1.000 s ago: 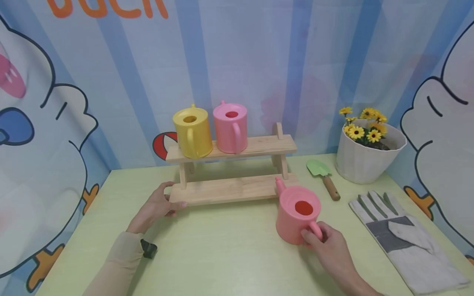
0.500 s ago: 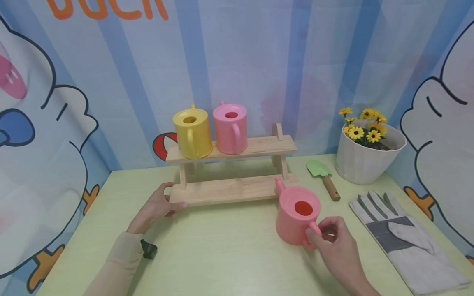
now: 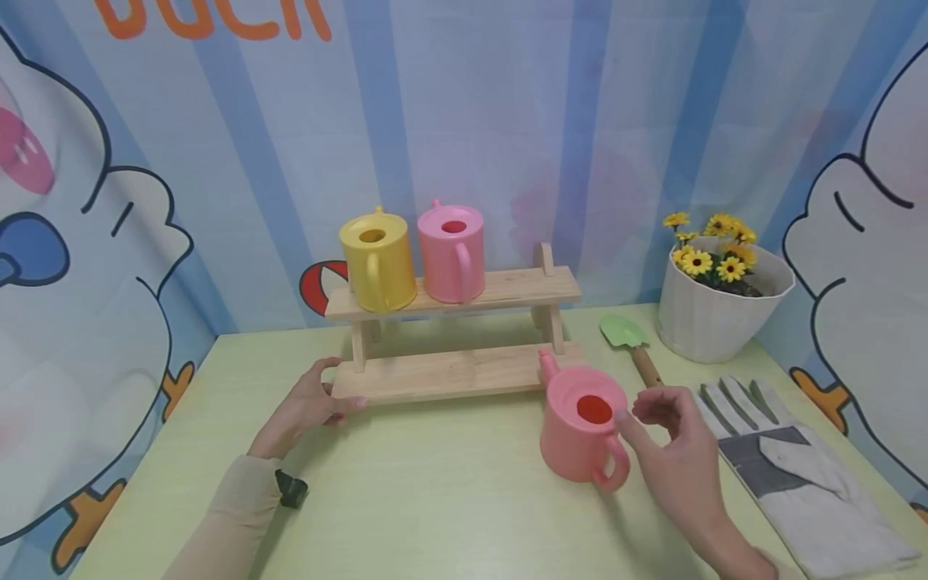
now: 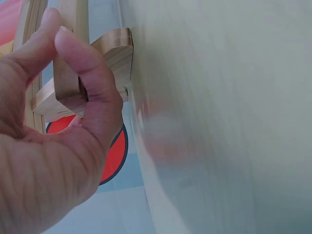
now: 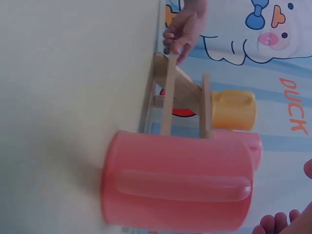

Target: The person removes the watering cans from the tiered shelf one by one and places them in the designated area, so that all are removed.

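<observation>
My left hand (image 3: 308, 400) grips the left end of the lower board of a two-tier wooden plant stand (image 3: 449, 373); in the left wrist view, thumb and finger (image 4: 97, 90) lie on either side of the board's end. A coral-pink watering can (image 3: 569, 447) stands upright on the table before the stand's right end, spout toward it, handle toward me. Just right of it, my right hand (image 3: 685, 467) hovers with fingers loosely bent, holding nothing. On the upper board, a yellow watering can (image 3: 391, 270) and a lighter pink watering can (image 3: 442, 262) sit side by side.
Right of the stand lies a trowel (image 3: 625, 330) with a green blade and wooden handle, partly hidden by my right hand. Behind it stands a white pot (image 3: 706, 322) of yellow flowers. A grey-and-white work glove (image 3: 826, 507) lies at the right. A printed curtain (image 3: 493, 105) closes the back.
My right hand has let go of the coral-pink watering can's handle and moved up and right. The can stays in place. My left hand has not moved.
</observation>
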A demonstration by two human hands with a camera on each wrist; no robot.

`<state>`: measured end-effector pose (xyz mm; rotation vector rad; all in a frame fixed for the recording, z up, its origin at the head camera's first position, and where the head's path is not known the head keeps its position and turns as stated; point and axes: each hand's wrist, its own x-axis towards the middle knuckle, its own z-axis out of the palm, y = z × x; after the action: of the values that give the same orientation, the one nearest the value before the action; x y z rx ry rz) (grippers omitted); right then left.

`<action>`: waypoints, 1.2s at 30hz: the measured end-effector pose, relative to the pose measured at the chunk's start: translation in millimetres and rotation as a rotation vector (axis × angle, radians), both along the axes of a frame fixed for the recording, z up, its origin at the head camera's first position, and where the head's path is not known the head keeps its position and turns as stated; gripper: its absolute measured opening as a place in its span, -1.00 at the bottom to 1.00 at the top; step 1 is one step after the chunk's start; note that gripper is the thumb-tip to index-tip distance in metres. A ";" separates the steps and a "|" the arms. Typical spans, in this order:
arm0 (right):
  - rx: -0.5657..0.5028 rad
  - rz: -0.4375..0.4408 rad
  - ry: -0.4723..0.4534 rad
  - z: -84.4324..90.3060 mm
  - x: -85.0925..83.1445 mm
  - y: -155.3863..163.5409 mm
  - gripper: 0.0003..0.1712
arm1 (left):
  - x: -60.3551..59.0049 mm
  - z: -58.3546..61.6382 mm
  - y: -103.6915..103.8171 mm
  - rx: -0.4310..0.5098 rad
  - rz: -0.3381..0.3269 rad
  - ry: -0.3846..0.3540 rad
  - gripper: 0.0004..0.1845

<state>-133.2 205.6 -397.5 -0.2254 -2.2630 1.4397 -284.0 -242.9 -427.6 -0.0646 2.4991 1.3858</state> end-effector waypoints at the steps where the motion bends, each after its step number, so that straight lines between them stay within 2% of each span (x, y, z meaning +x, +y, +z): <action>1: 0.003 0.005 0.007 3.7 -1.8 -0.8 -0.58 | 0.3 0.0 0.0 0.003 0.003 0.000 0.14; 11: 0.005 0.150 0.041 37.5 -26.1 -16.9 -0.56 | 0.0 -1.9 -2.3 0.006 0.010 -0.004 0.14; 23: 0.005 0.312 -0.048 75.3 -69.1 -44.2 -0.51 | 0.0 -3.3 0.5 -0.015 0.012 -0.012 0.13; 30: 0.001 0.367 -0.011 89.8 -96.7 -61.2 -0.54 | 0.6 -3.5 -1.3 0.004 0.013 -0.001 0.14; 36: 0.005 0.390 -0.019 99.9 -119.4 -76.9 -0.52 | -0.4 -1.9 -1.0 0.025 -0.003 -0.003 0.14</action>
<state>-252.6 128.6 -297.6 0.2185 -2.4192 1.6216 -284.5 -243.9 -429.6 -0.0583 2.4777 1.4152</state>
